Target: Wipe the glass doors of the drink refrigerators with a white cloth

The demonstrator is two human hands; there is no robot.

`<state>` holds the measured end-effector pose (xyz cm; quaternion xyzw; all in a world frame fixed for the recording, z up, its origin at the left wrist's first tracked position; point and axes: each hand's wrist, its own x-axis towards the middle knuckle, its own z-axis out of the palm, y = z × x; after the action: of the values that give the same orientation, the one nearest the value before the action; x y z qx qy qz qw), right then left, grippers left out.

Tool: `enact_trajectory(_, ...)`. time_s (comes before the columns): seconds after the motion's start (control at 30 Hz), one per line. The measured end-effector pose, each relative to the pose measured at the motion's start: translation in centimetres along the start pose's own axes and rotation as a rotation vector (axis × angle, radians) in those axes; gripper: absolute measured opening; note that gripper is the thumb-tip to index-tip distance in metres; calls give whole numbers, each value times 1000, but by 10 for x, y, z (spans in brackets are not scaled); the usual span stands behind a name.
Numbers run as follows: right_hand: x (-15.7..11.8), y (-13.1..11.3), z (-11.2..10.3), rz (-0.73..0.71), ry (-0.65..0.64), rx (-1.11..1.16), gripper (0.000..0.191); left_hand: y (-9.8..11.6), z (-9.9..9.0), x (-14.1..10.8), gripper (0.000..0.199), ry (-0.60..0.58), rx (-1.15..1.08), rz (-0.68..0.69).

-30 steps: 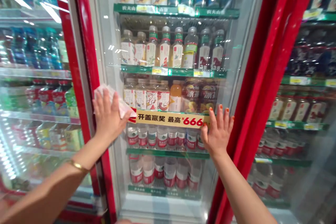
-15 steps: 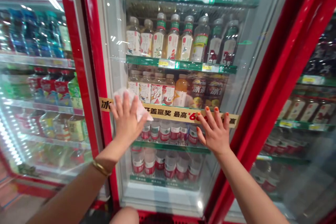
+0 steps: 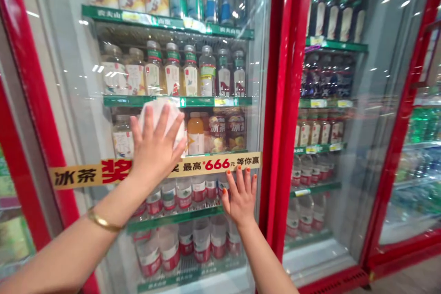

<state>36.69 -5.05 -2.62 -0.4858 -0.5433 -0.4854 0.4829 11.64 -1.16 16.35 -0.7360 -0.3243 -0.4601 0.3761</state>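
Shop cooler's glass door (image 3: pixel 58 78): I've got L hand (image 3: pixel 156 151) moved up, open, pinning white cloth (image 3: pixel 161 117) to pane; R hand (image 3: pixel 241 197) flat, open, empty.

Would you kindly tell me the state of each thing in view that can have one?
Glass cooler door, shut.
White cloth, bunched against the glass.
Left hand, open, pressing the cloth to the glass.
Right hand, open, flat on the glass, holding nothing.
Yellow banner, stuck flat across the door.
Bottles, upright on the shelves.
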Motion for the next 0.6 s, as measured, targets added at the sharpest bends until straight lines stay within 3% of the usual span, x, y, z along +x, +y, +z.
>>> enact_trajectory(0.07, -1, 0, 0, 1, 8, 2, 85, 20, 11, 10, 81, -26, 11, 237)
enact_trajectory(0.13, -2, 0, 1, 14, 25, -7, 86, 31, 21, -5, 80, -84, 14, 565)
enact_trajectory(0.2, -4, -1, 3, 48, 29, -14, 88, 27, 24, -20, 77, -132, -3, 825)
enact_trajectory(0.23, -4, -1, 4, 67, 23, -10, 90, 20, 22, -19, 74, -149, -11, 868)
enact_trajectory(0.3, -6, -2, 6, 102, -2, 12, 92, 7, 15, 3, 68, -168, -37, 783)
enact_trajectory(0.37, -7, -3, 7, 127, -9, 36, 94, 7, 9, 41, 65, -163, -69, 583)
enact_trajectory(0.47, -7, -2, 6, 142, 24, 57, 93, 37, 15, 72, 61, -190, -106, 411)
enact_trajectory(0.53, -8, -1, 6, 139, 60, 71, 91, 61, 26, 54, 59, -274, -142, 517)
enact_trajectory(0.6, -9, 0, 6, 128, 93, 90, 89, 72, 35, 16, 58, -369, -192, 745)
